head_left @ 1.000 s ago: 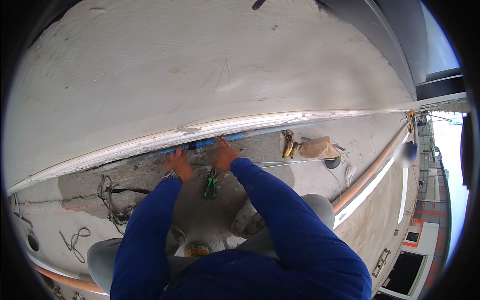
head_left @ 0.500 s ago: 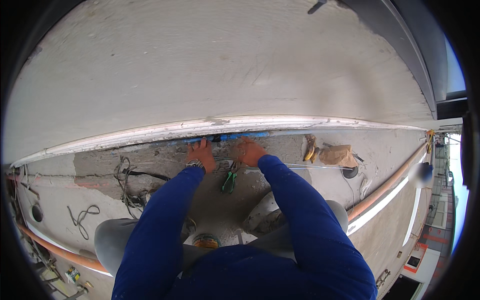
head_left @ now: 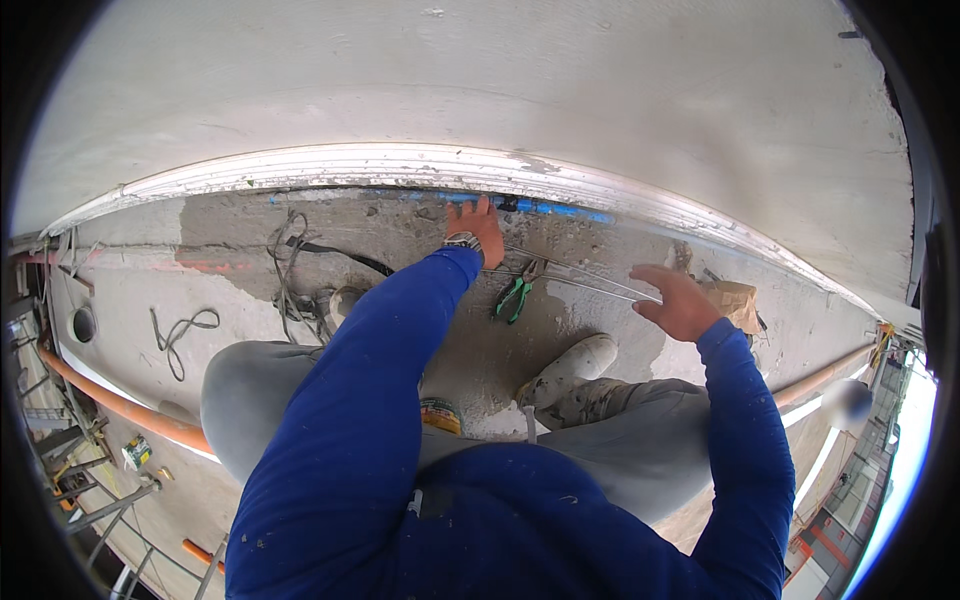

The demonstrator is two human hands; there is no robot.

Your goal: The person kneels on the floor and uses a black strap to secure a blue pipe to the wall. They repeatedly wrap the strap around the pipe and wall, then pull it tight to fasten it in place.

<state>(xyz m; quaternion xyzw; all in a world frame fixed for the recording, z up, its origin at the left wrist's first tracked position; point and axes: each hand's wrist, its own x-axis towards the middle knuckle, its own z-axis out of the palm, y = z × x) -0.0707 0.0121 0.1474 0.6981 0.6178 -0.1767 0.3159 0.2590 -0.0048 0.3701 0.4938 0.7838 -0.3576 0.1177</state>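
My left hand (head_left: 478, 230), a watch on its wrist, reaches to the wall's base with its fingers stretched out. They lie at a blue pipe (head_left: 565, 211) with a black band around it. Farther right, my right hand (head_left: 682, 305) is open, thumb and fingers apart, over the right ends of thin metal rods (head_left: 590, 275). The rods run from near my left hand toward my right; whether the right hand touches them I cannot tell. Between the hands, green-handled pliers (head_left: 514, 299) lie on the concrete floor.
A crumpled brown paper bag (head_left: 738, 304) lies beyond my right hand. Tangled dark cable (head_left: 285, 265) and a loose cord loop (head_left: 172, 340) lie on the left. A white ledge (head_left: 400, 160) runs along the wall. An orange pipe (head_left: 120, 397) edges the floor, near a round hole (head_left: 84, 324).
My right hand has drawn away from the pipe, out to the right along the rods, and its fingers have spread. My left hand stays at the pipe. The view has shifted.
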